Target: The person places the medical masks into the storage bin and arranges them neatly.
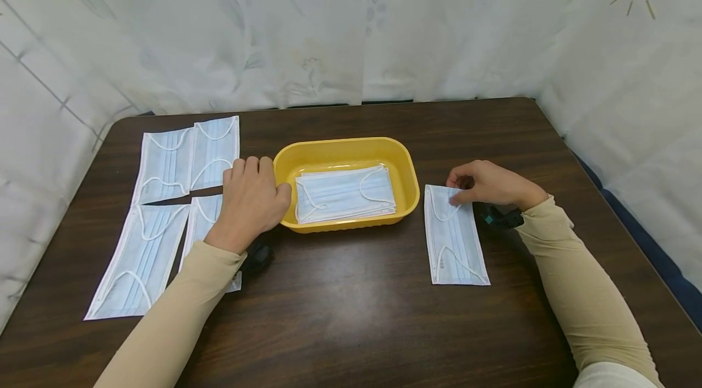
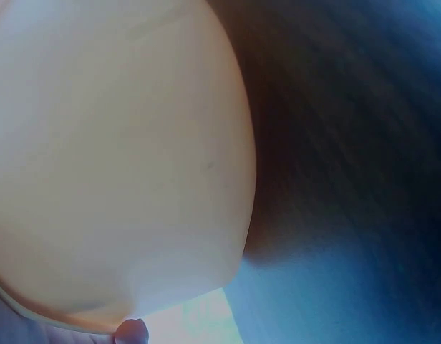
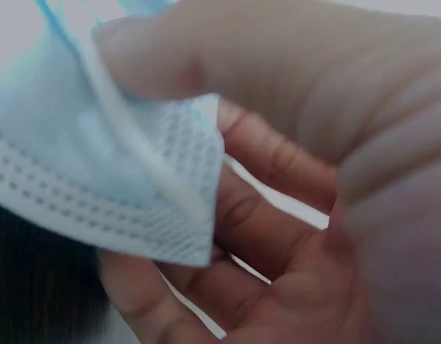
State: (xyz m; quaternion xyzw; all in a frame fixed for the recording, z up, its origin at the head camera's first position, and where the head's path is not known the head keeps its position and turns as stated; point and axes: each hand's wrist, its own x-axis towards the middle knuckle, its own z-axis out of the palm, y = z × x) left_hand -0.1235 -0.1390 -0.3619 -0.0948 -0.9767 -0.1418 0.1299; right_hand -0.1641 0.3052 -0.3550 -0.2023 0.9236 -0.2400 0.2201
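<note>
A yellow plastic tray (image 1: 344,145) stands mid-table, with a small stack of pale blue face masks (image 1: 348,194) lying inside. At its left end my left hand (image 1: 249,202) grips the rim. The left wrist view is filled by the tray's wall (image 2: 134,165), with fingertips at the bottom edge. To the tray's right, my right hand (image 1: 488,184) pinches the upper right corner of a single face mask (image 1: 457,248). In the right wrist view the thumb (image 3: 160,57) lies on top of this mask's corner (image 3: 181,215), the other fingers beneath or beside it.
Several more face masks (image 1: 145,248) lie spread in two rows on the left of the dark wooden table (image 1: 351,315); one is partly covered by my left arm (image 1: 181,309). White patterned curtains (image 1: 307,28) hang behind and beside the table.
</note>
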